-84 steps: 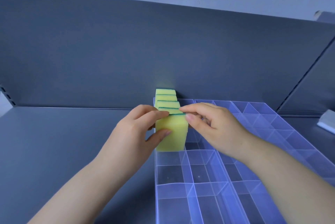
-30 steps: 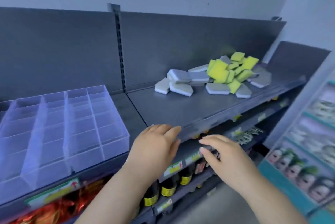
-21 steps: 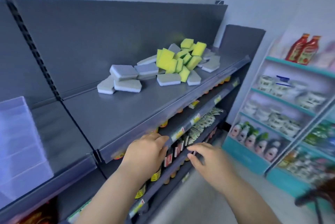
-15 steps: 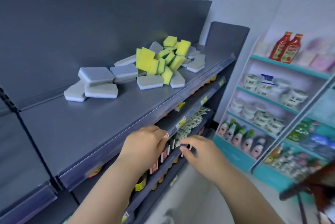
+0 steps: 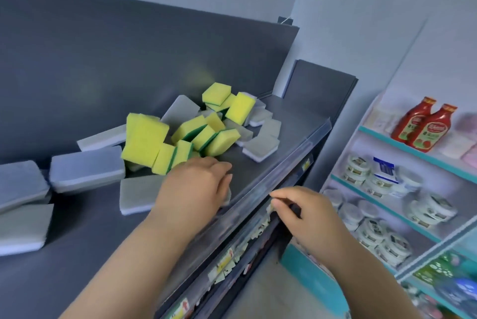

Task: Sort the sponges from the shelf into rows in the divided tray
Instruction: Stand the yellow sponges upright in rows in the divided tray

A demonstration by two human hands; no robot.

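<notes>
On the shelf (image 5: 291,138), grey sponges (image 5: 85,167) lie at its left end and yellow sponges (image 5: 144,140) are heaped mid-shelf. Near the shelf's front edge the left hand (image 5: 196,189) covers one grey sponge (image 5: 136,193), fingers bent, grasp unclear; beyond that edge the right hand (image 5: 309,215) hangs loosely curled, empty.

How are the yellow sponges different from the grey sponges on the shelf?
The yellow sponges are bright and have a green scrubby layer, but the grey sponges are dull and have a white layer. The yellow sponges sit jumbled in a heap with several tipped on edge, while most grey sponges lie flat, spread around that heap. Both are two-layer blocks lying loose on the same shelf.
</notes>
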